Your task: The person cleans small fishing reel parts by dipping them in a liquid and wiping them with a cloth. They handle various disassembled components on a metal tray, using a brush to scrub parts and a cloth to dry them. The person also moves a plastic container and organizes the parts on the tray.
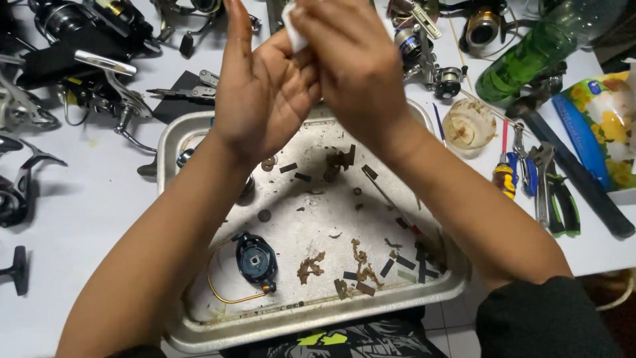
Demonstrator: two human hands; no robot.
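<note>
- While both hands meet above the tray, the far left of the white table (86, 199) at nine o'clock carries several dark fishing reels (79, 40) with their handles sticking out, apparently parked there out of the way.
- At eleven o'clock the left hand (262, 89) is held upright with its palm open and its fingers (235, 33) stretched straight, not gripping anything; the flat palm gives the other hand a surface to rub against.
- Just right of it, at twelve o'clock, the right hand (354, 73) lies against that palm, its fingers curled and pinching a small white wad (293, 30) (cloth or tissue, I cannot tell which) pressed to the left hand near the base of its fingers.
- Below the hands, at six o'clock, the shallow metal tray (305, 328) holds a dark round reel part (255, 260) with a thin brass-coloured wire loop at seven o'clock, plus small dark strips, washers and brown grime scattered toward five o'clock; the raised rim keeps the loose bits from rolling off.
- At two o'clock a small clear cup (469, 124) stands just beside the tray's corner, with a green bottle (530, 56) lying beyond it.
- At three o'clock, a yellow-handled screwdriver (505, 178), pliers (553, 195) and a long dark handle lie side by side within the right hand's reach.
</note>
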